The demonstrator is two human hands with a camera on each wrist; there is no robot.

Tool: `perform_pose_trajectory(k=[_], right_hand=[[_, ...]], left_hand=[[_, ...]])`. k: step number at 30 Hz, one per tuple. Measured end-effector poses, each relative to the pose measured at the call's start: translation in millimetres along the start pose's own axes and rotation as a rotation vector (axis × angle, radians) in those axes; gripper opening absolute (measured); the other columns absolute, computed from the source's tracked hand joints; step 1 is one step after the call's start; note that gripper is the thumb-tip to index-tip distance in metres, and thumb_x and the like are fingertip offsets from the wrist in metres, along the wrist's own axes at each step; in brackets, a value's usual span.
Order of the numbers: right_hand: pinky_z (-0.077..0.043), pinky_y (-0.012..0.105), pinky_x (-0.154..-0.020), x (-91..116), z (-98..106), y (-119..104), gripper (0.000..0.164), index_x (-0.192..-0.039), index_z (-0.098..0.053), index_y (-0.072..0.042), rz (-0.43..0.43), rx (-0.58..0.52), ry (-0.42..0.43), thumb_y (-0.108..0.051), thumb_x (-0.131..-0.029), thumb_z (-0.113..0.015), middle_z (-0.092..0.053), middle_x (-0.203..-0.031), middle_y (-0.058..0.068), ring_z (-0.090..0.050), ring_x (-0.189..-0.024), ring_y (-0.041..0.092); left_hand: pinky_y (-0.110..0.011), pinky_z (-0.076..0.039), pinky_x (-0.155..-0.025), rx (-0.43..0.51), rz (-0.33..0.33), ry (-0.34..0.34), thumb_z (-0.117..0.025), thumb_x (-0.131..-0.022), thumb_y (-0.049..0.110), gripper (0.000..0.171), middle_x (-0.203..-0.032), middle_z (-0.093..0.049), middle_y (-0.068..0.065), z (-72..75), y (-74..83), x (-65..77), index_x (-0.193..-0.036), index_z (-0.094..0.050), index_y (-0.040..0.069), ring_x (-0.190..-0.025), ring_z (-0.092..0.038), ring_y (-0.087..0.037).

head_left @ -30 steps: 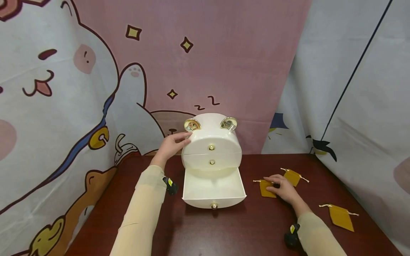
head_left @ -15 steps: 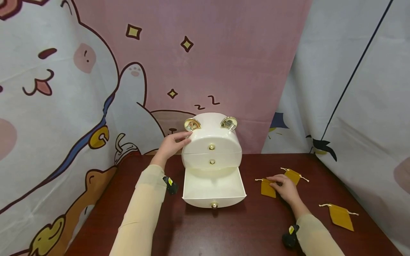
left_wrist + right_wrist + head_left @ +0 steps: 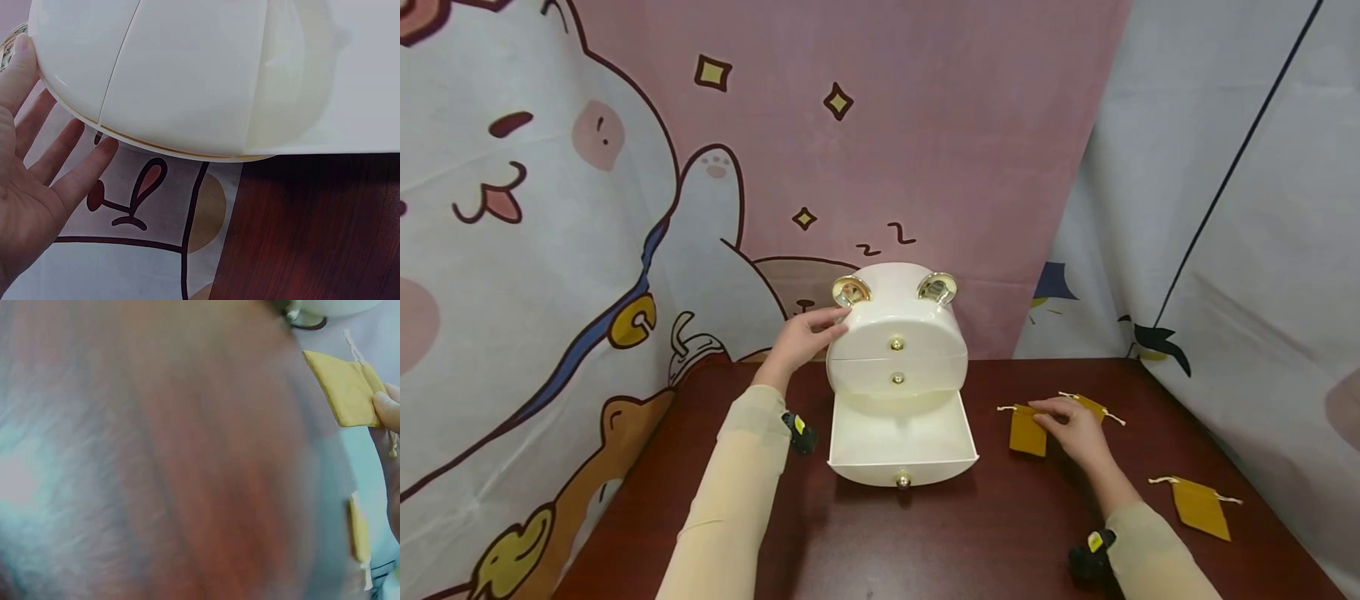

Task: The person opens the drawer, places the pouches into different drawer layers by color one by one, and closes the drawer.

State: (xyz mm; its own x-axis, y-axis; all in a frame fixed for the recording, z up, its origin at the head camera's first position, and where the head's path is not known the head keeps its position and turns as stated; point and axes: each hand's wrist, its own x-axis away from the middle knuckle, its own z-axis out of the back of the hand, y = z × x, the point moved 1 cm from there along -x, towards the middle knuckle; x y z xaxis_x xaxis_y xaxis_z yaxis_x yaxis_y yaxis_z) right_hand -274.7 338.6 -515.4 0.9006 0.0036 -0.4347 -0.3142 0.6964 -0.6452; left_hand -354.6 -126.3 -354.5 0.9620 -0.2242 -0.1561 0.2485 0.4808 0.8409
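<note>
A white storage box (image 3: pixel 917 321) with gold ear-like ornaments and small gold knobs stands at the middle back, its bottom drawer (image 3: pixel 898 429) pulled out and bare inside. Fairly straight fingers of my left hand (image 3: pixel 801 342) touch the box's upper left side; in the left wrist view that hand (image 3: pixel 31 194) lies along the curved edge of the box (image 3: pixel 181 75). My right hand (image 3: pixel 1081 437) pinches a mustard-yellow drawstring pouch (image 3: pixel 1027 433) by its upper right corner. Thumb on its cloth, the pouch (image 3: pixel 342 387) also shows in the right wrist view.
Behind the right hand lies a second yellow pouch (image 3: pixel 1092 407), partly hidden. A third pouch (image 3: pixel 1201 508) lies farther right on the dark red table (image 3: pixel 880 550). Printed cloth (image 3: pixel 970 167) hangs behind the table and along its sides.
My right hand has taken the near pouch between its fingers and raised it slightly off the table. My left hand and the box stay where they were.
</note>
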Motion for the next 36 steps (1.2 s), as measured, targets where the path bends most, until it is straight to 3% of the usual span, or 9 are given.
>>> perform_pose_trajectory(k=[5, 16, 22, 27, 31, 34, 36], right_hand=[[-0.046, 0.008, -0.072, -8.7, 7.8, -15.9, 0.021, -0.111, -0.077, -0.008, 0.004, -0.06, 0.039, -0.012, -0.091, -0.074, -0.07, -0.105, 0.008, -0.056, -0.09, 0.001], [-0.046, 0.009, -0.073, -22.0, 7.4, -68.5, 0.022, -0.111, -0.077, -0.006, 0.077, -0.171, 0.08, -0.011, -0.09, -0.075, -0.069, -0.105, 0.008, -0.058, -0.093, 0.005], [-0.049, 0.012, -0.075, -26.6, -5.5, -96.9, 0.02, -0.108, -0.077, -0.005, 0.118, -0.243, 0.043, -0.007, -0.088, -0.076, -0.069, -0.104, 0.009, -0.058, -0.093, 0.006], [-0.052, 0.015, -0.074, -28.1, -21.5, -119.4, 0.021, -0.107, -0.077, -0.003, 0.151, -0.285, 0.006, -0.002, -0.085, -0.077, -0.07, -0.103, 0.01, -0.062, -0.092, 0.018], [-0.055, 0.022, -0.073, -23.8, -28.5, -152.5, 0.019, -0.102, -0.076, 0.005, 0.196, -0.287, -0.009, 0.007, -0.083, -0.075, -0.069, -0.099, 0.016, -0.064, -0.089, 0.027], [-0.056, 0.026, -0.073, -23.1, -40.8, -159.7, 0.018, -0.1, -0.076, 0.005, 0.21, -0.292, -0.028, 0.008, -0.082, -0.075, -0.069, -0.098, 0.016, -0.064, -0.089, 0.027], [-0.055, 0.026, -0.073, -25.4, -54.2, -152.5, 0.018, -0.1, -0.077, 0.0, 0.196, -0.308, -0.045, 0.005, -0.083, -0.077, -0.07, -0.099, 0.012, -0.064, -0.089, 0.024]], left_hand=[[-0.048, -0.049, -0.096, -0.008, 0.002, -0.001, -0.07, -0.091, 0.045, 0.047, -0.144, -0.053, 0.001, -0.5, -0.5, -0.6, -0.135, -0.065, 0.029, -0.122, -0.054, -0.027], [-0.048, -0.049, -0.096, -0.003, 0.002, -0.002, -0.07, -0.092, 0.043, 0.045, -0.144, -0.053, 0.001, 0.0, -1.2, -0.6, -0.135, -0.064, 0.028, -0.122, -0.054, -0.026], [-0.048, -0.049, -0.096, -0.004, 0.011, -0.005, -0.07, -0.092, 0.043, 0.046, -0.144, -0.052, 0.001, 0.0, -0.9, -0.8, -0.135, -0.064, 0.029, -0.121, -0.055, -0.027], [-0.048, -0.049, -0.096, 0.0, 0.01, -0.004, -0.07, -0.092, 0.044, 0.046, -0.144, -0.053, 0.001, 0.4, -1.0, -0.8, -0.135, -0.064, 0.029, -0.121, -0.055, -0.027], [-0.048, -0.049, -0.097, -0.001, 0.003, -0.006, -0.07, -0.092, 0.044, 0.047, -0.144, -0.053, 0.001, 0.4, -0.5, -0.1, -0.135, -0.064, 0.028, -0.121, -0.055, -0.027], [-0.048, -0.049, -0.097, -0.006, -0.003, -0.007, -0.07, -0.092, 0.044, 0.047, -0.144, -0.053, 0.001, 0.6, 0.0, 0.5, -0.136, -0.064, 0.028, -0.121, -0.055, -0.027], [-0.048, -0.049, -0.096, -0.005, -0.005, -0.007, -0.07, -0.092, 0.044, 0.046, -0.144, -0.053, 0.001, 1.0, -0.6, 0.3, -0.135, -0.064, 0.028, -0.12, -0.055, -0.026]])
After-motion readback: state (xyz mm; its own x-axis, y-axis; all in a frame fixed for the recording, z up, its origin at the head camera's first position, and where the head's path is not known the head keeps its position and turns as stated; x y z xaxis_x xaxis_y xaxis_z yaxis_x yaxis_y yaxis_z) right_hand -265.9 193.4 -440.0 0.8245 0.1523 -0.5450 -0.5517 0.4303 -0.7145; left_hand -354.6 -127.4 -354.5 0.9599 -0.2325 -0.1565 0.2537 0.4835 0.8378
